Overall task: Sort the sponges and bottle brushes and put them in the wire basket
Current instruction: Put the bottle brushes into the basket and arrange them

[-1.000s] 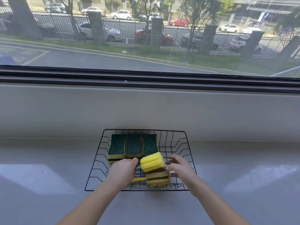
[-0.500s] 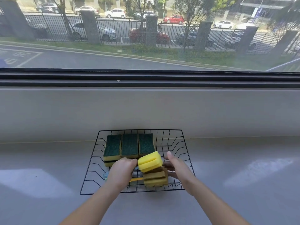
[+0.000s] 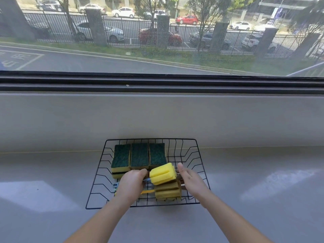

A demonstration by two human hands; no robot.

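A black wire basket (image 3: pixel 201 165) stands on the grey counter against the wall. Three green-topped yellow sponges (image 3: pixel 139 156) lie side by side at its back left, with another sponge under the leftmost one. My left hand (image 3: pixel 130 185) grips the blue handle of a bottle brush whose yellow foam head (image 3: pixel 163 173) sits above a stack of brown-topped yellow sponges (image 3: pixel 167 190) at the basket's front. A second, yellow brush handle (image 3: pixel 148 191) shows beneath my left hand. My right hand (image 3: pixel 190 179) is beside the stack with straight fingers, touching its right side.
The grey counter (image 3: pixel 263 199) spreads wide to both sides of the basket. A grey wall and a dark window frame (image 3: pixel 157 85) rise behind it. Outside the glass are a road, a fence and parked cars.
The brush's foam head has lowered slightly onto the sponge stack. My right hand has moved closer along the stack's right side with its fingers straighter. The view has shifted a little.
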